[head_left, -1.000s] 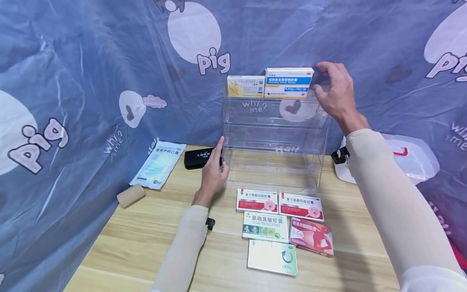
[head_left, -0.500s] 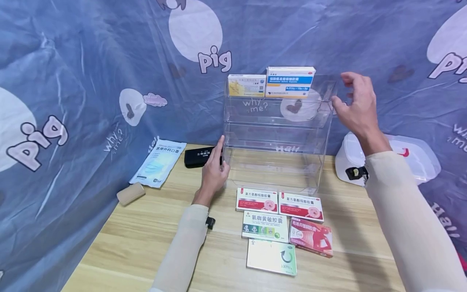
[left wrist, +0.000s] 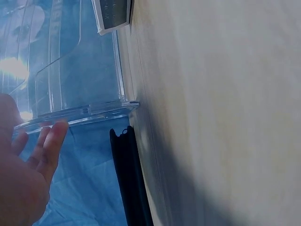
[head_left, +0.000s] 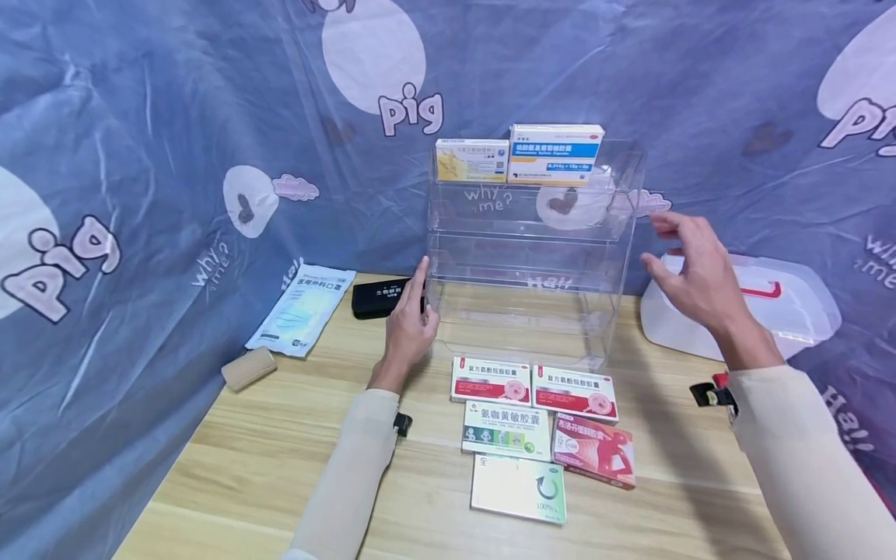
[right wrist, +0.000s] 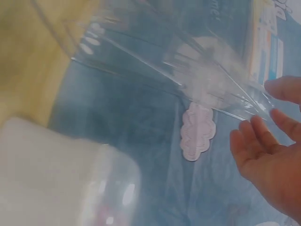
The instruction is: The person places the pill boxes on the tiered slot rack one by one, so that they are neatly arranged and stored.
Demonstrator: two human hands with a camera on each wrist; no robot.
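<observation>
A clear plastic tiered display rack (head_left: 521, 250) stands upright at the back of the table. On its top tier, a yellow-and-white medicine box (head_left: 472, 161) and a larger blue-and-white medicine box (head_left: 554, 154) stand side by side. My left hand (head_left: 411, 327) rests against the rack's left side with straight fingers; the left wrist view shows the fingertips (left wrist: 59, 129) at the side panel's edge. To the right of the rack, my right hand (head_left: 700, 272) hovers with relaxed, spread fingers and nothing in it. The right wrist view has that hand (right wrist: 270, 153) near a rack corner.
Before the rack lie two red-and-white medicine boxes (head_left: 491, 380), a green-and-white box (head_left: 507, 429), a red box (head_left: 593, 451) and a pale green box (head_left: 516, 488). A lidded plastic container (head_left: 742, 303) sits right; a black case (head_left: 378, 299), mask packet (head_left: 301, 309) and tan roll (head_left: 248, 369) lie left.
My right hand has moved from beside the blue-and-white box rightward, then down along the rack's right side. My left hand stays at the rack, and the boxes keep their places.
</observation>
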